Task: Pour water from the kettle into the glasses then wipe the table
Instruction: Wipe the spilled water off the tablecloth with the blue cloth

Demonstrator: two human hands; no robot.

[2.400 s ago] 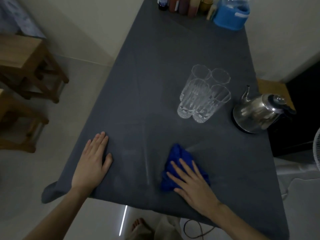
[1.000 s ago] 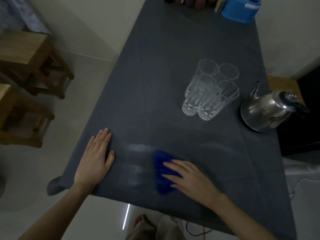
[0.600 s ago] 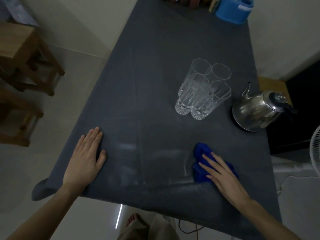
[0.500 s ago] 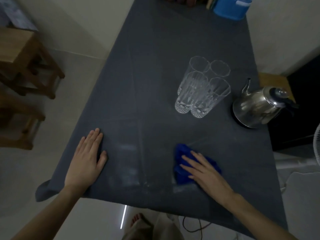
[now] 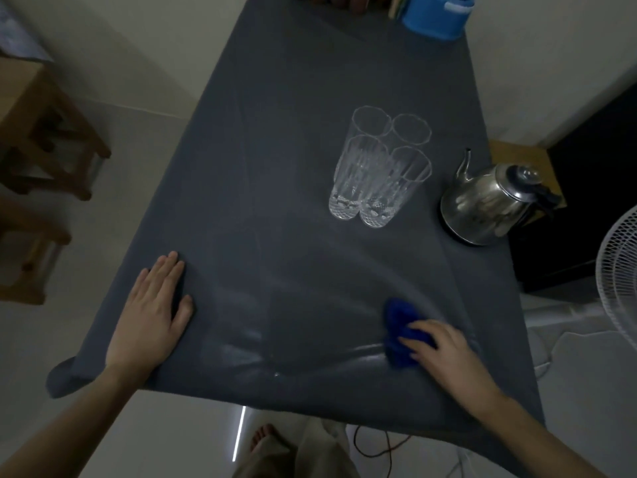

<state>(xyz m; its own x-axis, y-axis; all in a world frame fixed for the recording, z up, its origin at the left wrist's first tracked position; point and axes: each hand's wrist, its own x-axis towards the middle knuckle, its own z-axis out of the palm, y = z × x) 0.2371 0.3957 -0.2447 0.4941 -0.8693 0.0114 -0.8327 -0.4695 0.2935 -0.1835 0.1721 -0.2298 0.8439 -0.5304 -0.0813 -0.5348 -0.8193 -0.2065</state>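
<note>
A dark grey cloth covers the table (image 5: 293,98). Several tall clear glasses (image 5: 375,167) stand close together right of centre. To their right a steel kettle (image 5: 486,205) with a black handle sits near the table's right edge, spout pointing away. My right hand (image 5: 444,350) presses a crumpled blue cloth (image 5: 400,326) onto the table near the front right, fingers spread over it. My left hand (image 5: 151,312) lies flat, palm down, on the front left of the table and holds nothing. Faint damp streaks shine on the surface between my hands.
A blue container (image 5: 437,15) and some bottles (image 5: 344,0) stand at the table's far end. Wooden stools (image 5: 44,125) are on the floor at left. A white fan (image 5: 620,270) and a dark cabinet (image 5: 593,188) sit to the right. A cable (image 5: 375,446) lies below the front edge.
My right hand has swept the blue cloth back and forth along the front of the table; it now sits further right than half a second ago. My left hand stayed flat.
</note>
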